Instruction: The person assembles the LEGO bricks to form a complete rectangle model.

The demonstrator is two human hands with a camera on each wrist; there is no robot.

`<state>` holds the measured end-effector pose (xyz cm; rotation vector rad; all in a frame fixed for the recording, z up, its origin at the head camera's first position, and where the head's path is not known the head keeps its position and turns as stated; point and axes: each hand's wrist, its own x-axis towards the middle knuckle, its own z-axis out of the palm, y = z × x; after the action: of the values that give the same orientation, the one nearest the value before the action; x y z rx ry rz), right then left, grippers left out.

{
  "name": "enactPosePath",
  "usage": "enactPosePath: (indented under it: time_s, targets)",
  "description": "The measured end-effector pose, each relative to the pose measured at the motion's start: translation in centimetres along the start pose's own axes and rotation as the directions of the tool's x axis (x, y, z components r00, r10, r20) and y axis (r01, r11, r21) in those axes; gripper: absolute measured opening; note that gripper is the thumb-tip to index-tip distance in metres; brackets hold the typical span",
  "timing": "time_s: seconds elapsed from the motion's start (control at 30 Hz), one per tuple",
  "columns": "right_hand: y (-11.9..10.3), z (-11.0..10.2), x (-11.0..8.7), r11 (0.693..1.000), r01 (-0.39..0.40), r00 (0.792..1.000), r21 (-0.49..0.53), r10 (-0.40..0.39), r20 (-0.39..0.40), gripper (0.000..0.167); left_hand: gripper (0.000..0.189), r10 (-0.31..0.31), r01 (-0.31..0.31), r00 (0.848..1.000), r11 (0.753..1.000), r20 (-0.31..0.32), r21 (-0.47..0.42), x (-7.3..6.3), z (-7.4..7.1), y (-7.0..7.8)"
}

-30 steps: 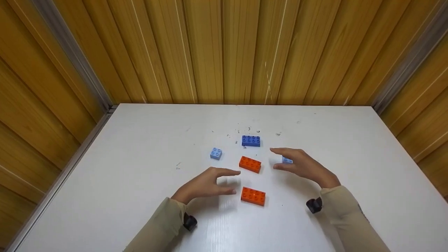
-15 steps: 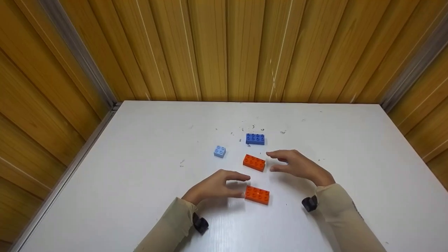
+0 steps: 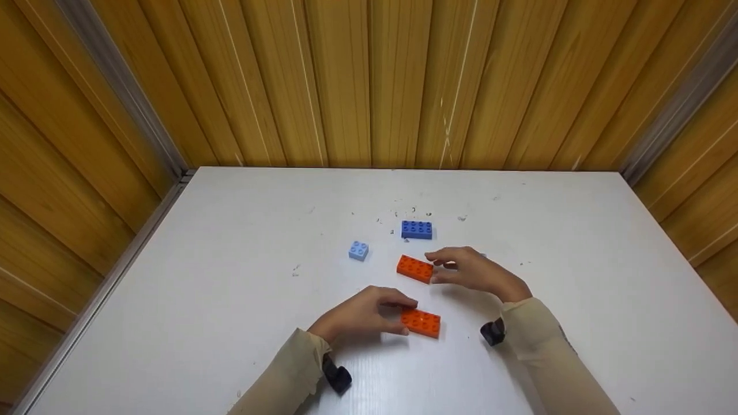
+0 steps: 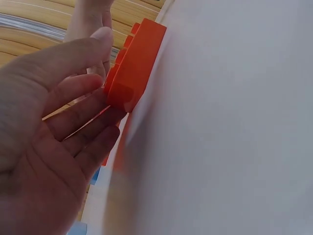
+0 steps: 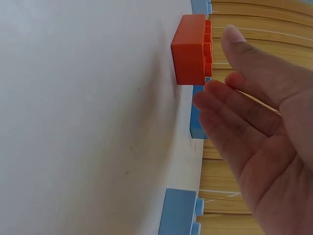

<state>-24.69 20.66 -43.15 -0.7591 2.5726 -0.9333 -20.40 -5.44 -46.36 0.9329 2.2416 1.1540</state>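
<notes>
Two orange building bricks lie on the white table. My left hand (image 3: 360,314) is at the left end of the near orange brick (image 3: 422,323), thumb on its near side and fingers on the far side. In the left wrist view the fingertips meet the end of that brick (image 4: 137,63), while the thumb stands off its studs. My right hand (image 3: 475,271) has thumb and fingers spread at the right end of the far orange brick (image 3: 414,268). The right wrist view shows these fingers beside the studded top of that brick (image 5: 190,61), not wrapped round it.
A dark blue brick (image 3: 416,229) lies behind the orange ones, a small light blue brick (image 3: 358,251) to its left. Another light blue brick (image 5: 177,213) is mostly hidden behind my right hand in the head view. Wood-patterned walls (image 3: 398,86) enclose the table.
My left hand has moved right to the near orange brick, its fingers now at the brick's end. My right hand has moved left to the far orange brick, its finger gap narrowing.
</notes>
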Motion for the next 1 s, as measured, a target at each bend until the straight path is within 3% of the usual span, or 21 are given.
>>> enactPosePath:
  time_s: [0.23,0.57,1.0]
  targets:
    - [0.1,0.5,0.8,1.000,0.004,1.000,-0.020,-0.004,-0.003,0.054,0.038,0.036,-0.036,0.999,0.999,-0.019,0.038,0.1,0.3,-0.2]
    - [0.1,1.0,1.4,0.996,0.003,1.000,-0.090,-0.006,-0.027,0.050,0.032,0.017,-0.015,0.999,0.999,-0.031,0.046,0.2,0.4,0.0]
    - [0.3,1.2,1.2,0.998,-0.039,0.999,-0.058,0.037,-0.037,0.045,0.031,0.026,-0.025,0.999,0.998,-0.032,0.058,0.1,0.4,0.1]
